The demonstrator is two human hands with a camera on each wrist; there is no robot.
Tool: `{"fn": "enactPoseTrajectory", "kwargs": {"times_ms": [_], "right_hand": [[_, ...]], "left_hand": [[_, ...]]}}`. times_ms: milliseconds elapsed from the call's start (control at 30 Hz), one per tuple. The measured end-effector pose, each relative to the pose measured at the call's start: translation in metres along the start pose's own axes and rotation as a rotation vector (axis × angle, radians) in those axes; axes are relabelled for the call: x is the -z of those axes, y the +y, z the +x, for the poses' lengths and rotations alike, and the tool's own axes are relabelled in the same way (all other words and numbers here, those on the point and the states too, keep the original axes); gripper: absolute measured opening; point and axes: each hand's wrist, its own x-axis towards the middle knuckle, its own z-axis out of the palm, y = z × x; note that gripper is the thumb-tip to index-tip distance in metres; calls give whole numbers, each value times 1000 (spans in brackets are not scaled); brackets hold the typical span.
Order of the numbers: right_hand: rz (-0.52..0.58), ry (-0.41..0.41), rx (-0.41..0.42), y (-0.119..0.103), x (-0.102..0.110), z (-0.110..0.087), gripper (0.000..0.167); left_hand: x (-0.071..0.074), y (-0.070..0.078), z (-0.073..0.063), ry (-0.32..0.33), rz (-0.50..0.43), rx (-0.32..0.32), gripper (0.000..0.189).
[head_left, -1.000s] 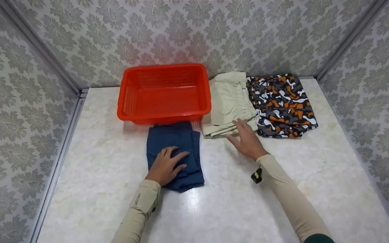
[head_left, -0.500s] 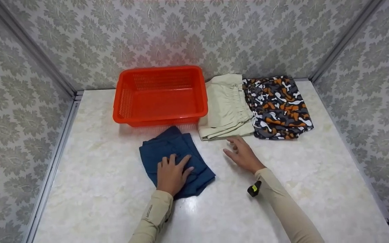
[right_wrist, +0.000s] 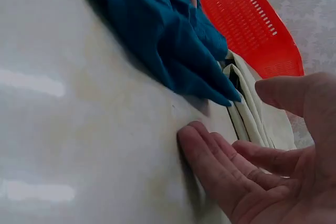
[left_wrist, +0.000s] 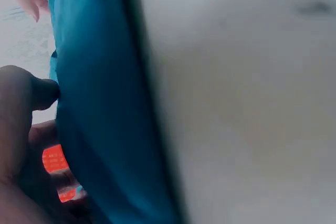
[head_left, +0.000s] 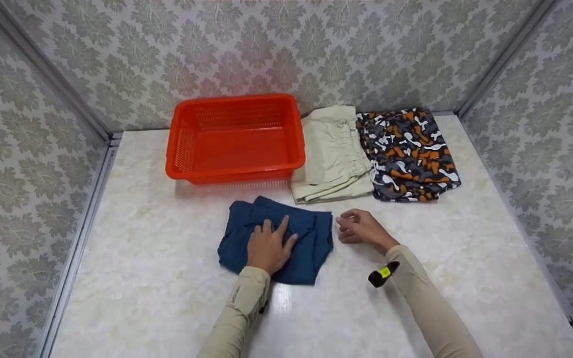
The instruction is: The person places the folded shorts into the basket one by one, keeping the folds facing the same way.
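A folded dark blue garment (head_left: 306, 243) lies on the table in front of the basket, its kind hidden by the folds. My left hand (head_left: 268, 248) rests on top of it with fingers spread. In the left wrist view the blue cloth (left_wrist: 105, 98) fills the middle, the thumb and fingers against its left side. Just past the garment's right edge is my right hand (head_left: 363, 229), its fingers loosely bent and holding nothing. The right wrist view has this hand (right_wrist: 257, 177) beside a pointed corner of the blue cloth (right_wrist: 157, 35), thumb apart from the fingers.
A red plastic basket (head_left: 237, 175) stands at the back with nothing in it. Folded beige pants with an elastic waist (head_left: 334, 149) lie right of it, beside a folded orange, black and white camouflage garment (head_left: 411, 154). Patterned walls (head_left: 286, 49) enclose the table on three sides.
The blue garment has turned clockwise and shifted right, away from the basket, under my left hand. My right hand has drawn back from the beige pants toward the garment's right edge.
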Motion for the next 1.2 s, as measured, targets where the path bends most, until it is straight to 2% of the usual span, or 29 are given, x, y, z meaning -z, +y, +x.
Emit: {"fn": "enactPoseTrajectory", "kwargs": {"times_ms": [200, 333, 467, 567, 667, 733, 767, 833, 933, 1033, 1133, 1200], "right_hand": [[104, -18, -122, -7, -12, -6, 60], [145, 8, -174, -8, -29, -11, 73], [242, 44, -199, -6, -48, -11, 83], [372, 35, -190, -7, -60, -8, 73], [512, 11, -158, -10, -69, -4, 49], [539, 7, -128, -12, -74, -2, 36], [527, 17, -109, -13, -76, -1, 35], [418, 66, -77, -15, -80, -1, 38], [203, 149, -35, -17, -82, 0, 57], [65, 186, 32, -20, -83, 3, 72], [-12, 202, 109, -19, -78, 7, 66], [-50, 221, 144, -16, -71, 7, 59]], "left_hand": [[-6, 1, 6, 17, -100, 8, 60], [-9, 4, 5, 1, -139, 25, 64], [-13, 8, 5, -21, -139, 44, 67], [-18, 11, 5, -30, -127, 45, 68], [-21, 16, 5, -23, -104, 37, 68], [-23, 19, 5, -12, -85, 32, 68], [-23, 21, 6, -5, -79, 32, 69], [-24, 25, 7, 8, -77, 39, 74], [-24, 31, 9, 20, -70, 54, 87], [-22, 36, 13, 26, -74, 47, 97], [-13, 31, 12, 12, -160, 3, 91], [-5, 21, 10, 30, -246, -5, 82]]}}
